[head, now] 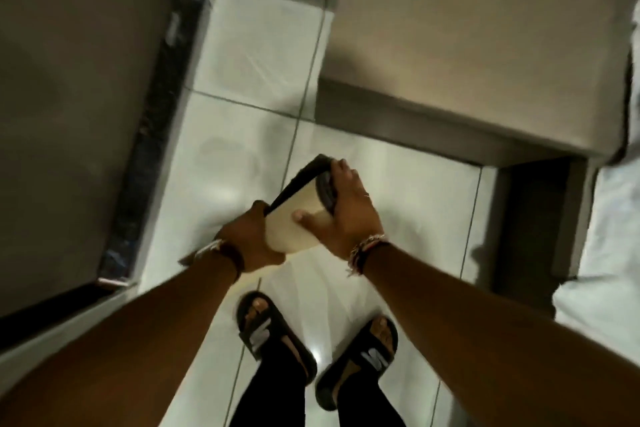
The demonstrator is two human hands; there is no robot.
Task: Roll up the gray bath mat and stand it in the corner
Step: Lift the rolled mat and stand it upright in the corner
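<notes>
The bath mat [294, 215] is rolled into a short roll, its pale backing outward and the dark gray pile showing at the far end. It is held off the white tiled floor, above and ahead of my feet. My left hand [252, 239] grips the near left end of the roll. My right hand [346, 204] wraps over the right side, thumb pressed on the pale backing and fingers curled over the dark end.
A dark door [69, 97] with a black frame stands at the left. A beige cabinet or wall block [467, 45] fills the upper right, with a dark gap [533, 218] beside it. White fabric [609, 253] lies at the right edge. My feet in black slides [273, 333] stand below.
</notes>
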